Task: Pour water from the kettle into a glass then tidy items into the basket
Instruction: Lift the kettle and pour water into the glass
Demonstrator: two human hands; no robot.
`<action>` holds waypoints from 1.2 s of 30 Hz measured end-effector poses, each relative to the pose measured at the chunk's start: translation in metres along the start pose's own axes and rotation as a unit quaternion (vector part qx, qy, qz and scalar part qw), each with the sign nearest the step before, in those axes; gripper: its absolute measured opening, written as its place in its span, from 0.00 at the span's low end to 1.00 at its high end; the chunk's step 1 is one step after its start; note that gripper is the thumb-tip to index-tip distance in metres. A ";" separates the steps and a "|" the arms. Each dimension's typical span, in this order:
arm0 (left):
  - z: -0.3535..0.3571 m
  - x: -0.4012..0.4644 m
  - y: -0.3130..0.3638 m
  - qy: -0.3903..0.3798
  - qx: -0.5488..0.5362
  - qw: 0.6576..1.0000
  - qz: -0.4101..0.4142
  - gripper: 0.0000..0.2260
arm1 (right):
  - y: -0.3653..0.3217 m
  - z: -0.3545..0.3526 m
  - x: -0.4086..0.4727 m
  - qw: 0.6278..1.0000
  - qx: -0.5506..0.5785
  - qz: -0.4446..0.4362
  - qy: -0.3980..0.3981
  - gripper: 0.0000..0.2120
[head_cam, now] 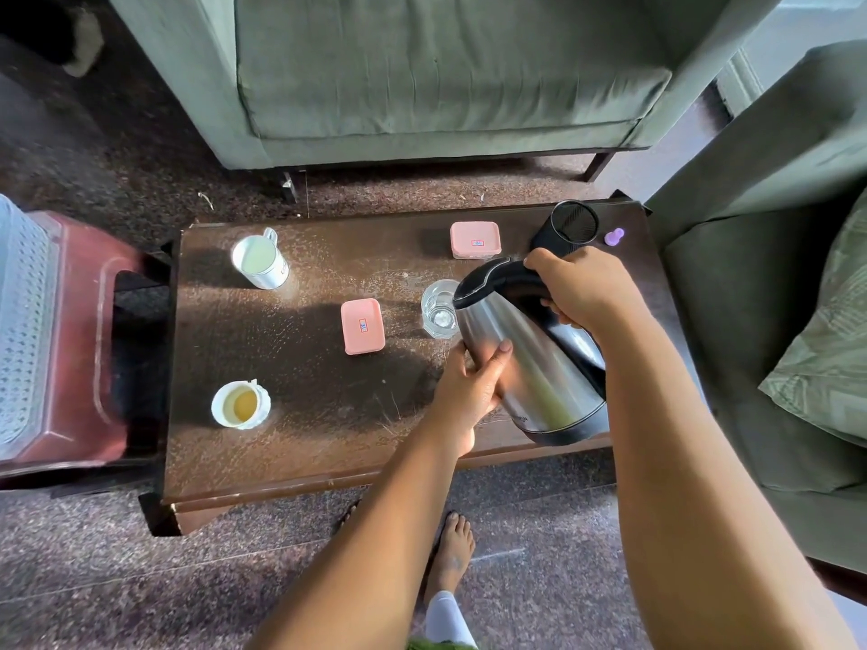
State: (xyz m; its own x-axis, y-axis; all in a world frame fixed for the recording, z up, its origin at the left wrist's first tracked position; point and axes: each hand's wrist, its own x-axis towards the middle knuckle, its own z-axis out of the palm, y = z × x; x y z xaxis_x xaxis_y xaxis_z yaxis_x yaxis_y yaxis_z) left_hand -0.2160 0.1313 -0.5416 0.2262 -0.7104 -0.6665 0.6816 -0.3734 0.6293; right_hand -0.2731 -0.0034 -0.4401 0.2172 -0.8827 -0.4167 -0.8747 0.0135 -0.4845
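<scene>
A steel kettle (539,368) with a black lid and handle is tilted to the left over the dark wooden table (291,443). Its spout end hangs over a clear glass (436,312) that stands just left of it. My right hand (581,286) grips the kettle's black handle. My left hand (474,382) is pressed against the kettle's steel side, thumb on top. I cannot make out a stream of water. A white plastic basket (23,321) sits on a red stool (89,340) at the left edge.
On the table stand a white mug (260,262), a small white cup of yellowish liquid (240,404), two pink lidded boxes (362,326) (475,240), a black mesh holder (570,227) and a small purple item (614,236). Green sofas flank the table behind and right.
</scene>
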 end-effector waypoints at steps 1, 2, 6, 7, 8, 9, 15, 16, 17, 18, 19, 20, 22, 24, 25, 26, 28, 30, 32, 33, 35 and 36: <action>0.000 0.001 0.000 -0.002 0.001 1.000 -0.001 0.22 | 0.000 0.000 0.000 1.000 0.001 0.003 -0.002 0.26; -0.001 0.001 0.000 -0.003 0.003 1.000 -0.001 0.23 | 0.000 -0.001 0.001 1.000 0.004 0.006 -0.006 0.26; -0.002 0.002 -0.002 -0.001 0.006 1.000 -0.007 0.24 | -0.001 -0.001 0.001 1.000 0.005 0.012 -0.024 0.26; -0.002 0.002 -0.003 0.000 0.004 1.000 -0.008 0.23 | -0.001 -0.001 0.001 1.000 0.001 0.010 -0.026 0.26; -0.002 0.002 -0.003 0.000 0.004 1.000 -0.010 0.23 | -0.002 -0.001 0.001 1.000 -0.002 0.009 -0.026 0.26; -0.001 0.002 -0.003 -0.001 0.004 1.000 -0.012 0.23 | -0.003 -0.001 0.001 1.000 -0.004 0.008 -0.025 0.26; 0.001 0.004 -0.002 -0.003 -0.015 1.000 -0.013 0.21 | -0.008 -0.002 0.006 0.999 -0.018 0.007 -0.029 0.25; 0.001 0.004 -0.002 -0.005 -0.017 1.000 -0.010 0.22 | -0.009 -0.001 0.006 0.999 -0.020 0.006 -0.028 0.25; 0.000 0.005 -0.002 -0.006 -0.019 1.000 -0.010 0.22 | -0.009 -0.001 0.006 0.999 -0.020 0.006 -0.027 0.25; 0.000 0.005 -0.001 -0.006 -0.021 1.000 -0.011 0.22 | -0.010 -0.001 0.006 0.999 -0.019 0.007 -0.027 0.25; 0.000 0.005 -0.001 -0.005 -0.021 1.000 -0.012 0.21 | -0.010 0.000 0.006 0.999 -0.017 0.006 -0.027 0.25; 0.000 0.005 -0.001 -0.004 -0.020 1.000 -0.013 0.20 | -0.011 0.000 0.007 0.999 -0.016 0.005 -0.027 0.25; 0.000 0.005 -0.001 -0.004 -0.018 1.000 -0.016 0.19 | -0.012 0.001 0.008 0.999 -0.016 0.004 -0.029 0.26; -0.001 0.005 -0.001 -0.007 -0.020 1.000 -0.020 0.18 | -0.012 0.002 0.008 0.999 -0.021 0.003 -0.033 0.26; -0.001 0.006 -0.001 -0.008 -0.021 0.999 -0.024 0.18 | -0.013 0.001 0.009 0.999 -0.023 0.004 -0.035 0.25; -0.001 0.006 -0.001 -0.009 -0.023 0.999 -0.027 0.18 | -0.013 0.001 0.009 0.999 -0.025 0.006 -0.036 0.25; -0.002 0.007 -0.001 -0.010 -0.023 0.999 -0.029 0.18 | -0.013 0.002 0.010 0.999 -0.028 0.007 -0.038 0.25; -0.001 0.006 -0.002 -0.015 -0.024 0.999 -0.030 0.14 | -0.013 0.002 0.010 0.999 -0.030 0.005 -0.037 0.25; 0.000 0.005 0.000 -0.018 -0.026 0.999 -0.032 0.11 | -0.013 0.002 0.011 0.999 -0.029 0.005 -0.034 0.25; 0.000 0.005 0.000 -0.018 -0.025 0.999 -0.032 0.11 | -0.013 0.002 0.011 0.999 -0.026 0.007 -0.034 0.25; 0.000 0.005 0.001 -0.017 -0.023 0.999 -0.031 0.12 | -0.011 0.002 0.011 0.999 -0.018 0.014 -0.035 0.24; 0.000 0.006 0.002 -0.016 -0.022 0.999 -0.031 0.13 | -0.010 0.001 0.012 0.999 -0.015 0.017 -0.036 0.24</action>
State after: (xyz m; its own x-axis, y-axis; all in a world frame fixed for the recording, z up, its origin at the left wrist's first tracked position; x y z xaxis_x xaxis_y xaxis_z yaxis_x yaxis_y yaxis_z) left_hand -0.2136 0.1266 -0.5445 0.1601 -0.7056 -0.6903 0.7236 -0.3917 0.5682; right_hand -0.2609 -0.0130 -0.4410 0.2161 -0.8460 -0.4873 -0.8945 0.0284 -0.4461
